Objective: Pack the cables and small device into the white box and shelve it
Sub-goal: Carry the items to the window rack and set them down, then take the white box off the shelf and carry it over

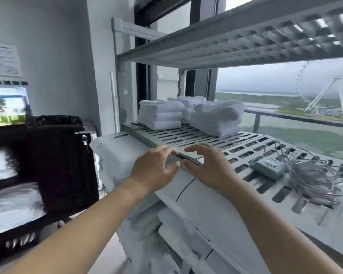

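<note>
A white box (125, 153) with dark seam lines sits against the front edge of the slotted grey shelf (188, 135). My left hand (156, 169) pinches a thin, dark-edged flap at the top of the box. My right hand (210, 167) is just to the right of it, thumb against the same flap and fingers arched apart above it. A small pale-green device (269, 167) lies on the shelf to the right of my hands. A loose tangle of grey cables (313, 175) lies beside it and partly over it. The image is blurred, so the flap's exact shape is unclear.
Three stacks of folded white towels (160, 115) stand at the back of the shelf. Another shelf (226, 40) hangs overhead. A black cart (53, 165) holding white linen stands to the left. More white linen (178, 224) fills the level below.
</note>
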The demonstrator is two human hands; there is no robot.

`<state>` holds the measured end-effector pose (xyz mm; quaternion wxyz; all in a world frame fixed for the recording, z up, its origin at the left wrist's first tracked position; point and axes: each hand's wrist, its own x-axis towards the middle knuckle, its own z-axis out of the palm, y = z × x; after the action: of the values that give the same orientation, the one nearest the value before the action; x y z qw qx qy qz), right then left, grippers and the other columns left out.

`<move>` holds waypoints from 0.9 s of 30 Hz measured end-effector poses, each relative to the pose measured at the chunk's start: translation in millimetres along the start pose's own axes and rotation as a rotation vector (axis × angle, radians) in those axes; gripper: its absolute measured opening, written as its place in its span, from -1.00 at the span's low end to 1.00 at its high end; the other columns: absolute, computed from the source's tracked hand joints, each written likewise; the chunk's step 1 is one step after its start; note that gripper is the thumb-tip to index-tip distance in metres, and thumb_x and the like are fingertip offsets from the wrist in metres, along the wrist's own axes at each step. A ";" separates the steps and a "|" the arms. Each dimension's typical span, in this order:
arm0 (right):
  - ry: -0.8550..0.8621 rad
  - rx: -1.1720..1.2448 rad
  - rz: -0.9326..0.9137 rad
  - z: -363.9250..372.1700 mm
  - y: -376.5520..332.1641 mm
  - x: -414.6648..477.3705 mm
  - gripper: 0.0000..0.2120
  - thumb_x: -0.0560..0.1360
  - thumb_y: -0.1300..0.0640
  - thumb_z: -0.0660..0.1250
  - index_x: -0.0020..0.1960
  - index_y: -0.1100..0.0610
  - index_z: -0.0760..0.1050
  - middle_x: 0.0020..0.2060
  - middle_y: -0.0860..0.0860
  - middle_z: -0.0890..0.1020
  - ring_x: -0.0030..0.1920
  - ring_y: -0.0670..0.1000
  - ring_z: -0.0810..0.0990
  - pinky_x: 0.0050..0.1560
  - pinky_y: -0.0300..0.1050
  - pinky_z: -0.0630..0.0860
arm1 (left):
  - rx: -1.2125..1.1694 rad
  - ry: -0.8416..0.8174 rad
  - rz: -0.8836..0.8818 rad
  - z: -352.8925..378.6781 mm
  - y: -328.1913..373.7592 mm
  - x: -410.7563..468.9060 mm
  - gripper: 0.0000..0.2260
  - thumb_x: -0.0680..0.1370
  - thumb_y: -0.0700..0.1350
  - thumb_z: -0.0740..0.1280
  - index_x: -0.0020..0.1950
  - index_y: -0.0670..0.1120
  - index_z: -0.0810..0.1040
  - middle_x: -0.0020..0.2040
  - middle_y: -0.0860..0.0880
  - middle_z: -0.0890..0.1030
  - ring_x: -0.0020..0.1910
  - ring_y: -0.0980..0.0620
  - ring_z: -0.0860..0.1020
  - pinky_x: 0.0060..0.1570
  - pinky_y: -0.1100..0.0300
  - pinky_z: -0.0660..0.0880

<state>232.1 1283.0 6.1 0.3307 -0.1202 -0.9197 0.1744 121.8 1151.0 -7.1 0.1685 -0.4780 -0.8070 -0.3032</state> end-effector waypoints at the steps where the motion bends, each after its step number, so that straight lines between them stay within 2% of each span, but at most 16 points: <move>1: -0.011 0.017 -0.013 13.1 -13.4 2.1 -0.69 0.43 -0.06 0.34 0.16 -0.07 0.50 0.13 -0.10 0.55 0.10 -0.05 0.49 -0.02 -0.24 0.33 | 0.017 0.003 -0.013 -11.5 -13.6 -9.4 -0.74 0.49 0.11 0.24 0.15 0.08 0.46 0.18 0.09 0.52 0.13 0.04 0.47 0.03 0.11 0.45; 5: -0.072 0.098 -0.047 61.4 -64.5 5.7 -0.68 0.44 -0.08 0.33 0.17 -0.06 0.49 0.16 -0.10 0.52 0.12 -0.05 0.48 0.00 -0.24 0.31 | 0.104 -0.003 -0.076 -53.7 -64.8 -43.5 -0.72 0.50 0.12 0.22 0.17 0.10 0.44 0.19 0.10 0.51 0.14 0.05 0.45 -0.01 0.13 0.43; 8: -0.097 0.142 -0.069 91.7 -99.5 6.0 -0.71 0.43 -0.09 0.34 0.14 -0.08 0.50 0.14 -0.11 0.53 0.11 -0.05 0.49 0.01 -0.22 0.36 | 0.149 0.019 -0.132 -78.7 -98.0 -66.7 -0.73 0.50 0.14 0.22 0.17 0.10 0.44 0.18 0.10 0.51 0.13 0.05 0.47 0.04 0.08 0.47; 13: -0.077 0.202 -0.097 133.8 -146.3 5.6 -0.76 0.45 -0.06 0.33 0.10 -0.07 0.53 0.07 -0.11 0.56 -0.04 -0.10 0.49 -0.08 -0.22 0.37 | 0.212 0.056 -0.171 -105.9 -137.5 -100.2 -0.74 0.51 0.13 0.20 0.14 0.08 0.45 0.12 0.10 0.54 0.09 0.05 0.49 0.07 0.04 0.46; 17: -0.105 0.243 -0.132 170.1 -186.3 6.1 -0.77 0.46 -0.06 0.31 0.09 -0.08 0.53 0.07 -0.11 0.57 0.02 -0.07 0.50 -0.07 -0.21 0.37 | 0.250 0.080 -0.217 -132.9 -172.0 -131.3 -0.73 0.50 0.10 0.19 0.14 0.05 0.47 0.11 0.07 0.56 0.08 0.02 0.50 0.08 0.02 0.44; 19: -0.113 0.270 -0.157 191.7 -212.2 6.3 -0.79 0.46 -0.06 0.31 0.08 -0.09 0.53 0.04 -0.12 0.57 -0.02 -0.10 0.49 -0.13 -0.26 0.36 | 0.286 0.092 -0.244 -151.6 -194.1 -150.4 -0.74 0.51 0.10 0.19 0.14 0.05 0.47 0.12 0.08 0.56 0.08 0.02 0.50 0.07 0.04 0.43; 21: -0.133 0.300 -0.205 216.1 -243.2 6.1 -0.79 0.46 -0.05 0.31 0.09 -0.09 0.53 0.02 -0.14 0.56 -0.07 -0.16 0.45 -0.21 -0.40 0.29 | 0.326 0.101 -0.283 -174.4 -218.0 -172.0 -0.74 0.51 0.09 0.20 0.14 0.06 0.48 0.13 0.08 0.56 0.08 0.03 0.50 0.07 0.05 0.41; 23: -0.166 0.334 -0.259 241.3 -278.8 5.5 -0.78 0.47 -0.05 0.30 0.11 -0.09 0.53 0.03 -0.16 0.55 -0.08 -0.20 0.43 -0.21 -0.48 0.23 | 0.369 0.111 -0.334 -200.5 -242.3 -195.6 -0.75 0.51 0.09 0.20 0.15 0.06 0.47 0.14 0.08 0.56 0.10 0.03 0.49 0.10 0.03 0.42; 27: -0.248 0.434 -0.352 286.8 -351.7 2.9 -0.78 0.48 -0.04 0.29 0.12 -0.08 0.52 0.07 -0.16 0.55 -0.04 -0.20 0.45 -0.14 -0.40 0.32 | 0.482 0.114 -0.425 -251.5 -284.8 -245.9 -0.74 0.54 0.08 0.16 0.16 0.04 0.48 0.14 0.07 0.56 0.11 0.02 0.49 0.10 0.03 0.41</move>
<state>6.3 894.7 -58.0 0.2588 0.1367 -0.9010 0.3202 -11.9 720.6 -47.7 0.2547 -0.2275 -0.9265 -0.1583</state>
